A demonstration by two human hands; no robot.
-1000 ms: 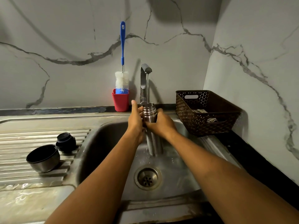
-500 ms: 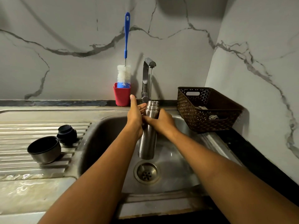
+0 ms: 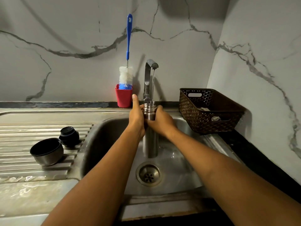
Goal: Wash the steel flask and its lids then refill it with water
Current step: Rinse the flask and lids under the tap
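The steel flask stands upright over the sink basin, its open threaded mouth right under the tap. A thin stream of water falls from the spout into the mouth. My left hand and my right hand both grip the flask's upper part from either side. On the ribbed drainboard at the left lie the steel cup lid on its side and the dark inner stopper beside it.
A blue-handled bottle brush stands in a red holder against the marble wall, left of the tap. A brown perforated basket with small items sits at the sink's right. The drain lies below the flask.
The flask dropped lower and shifted slightly, and now sits with its mouth directly in the water stream. Both hands have kept their grip.
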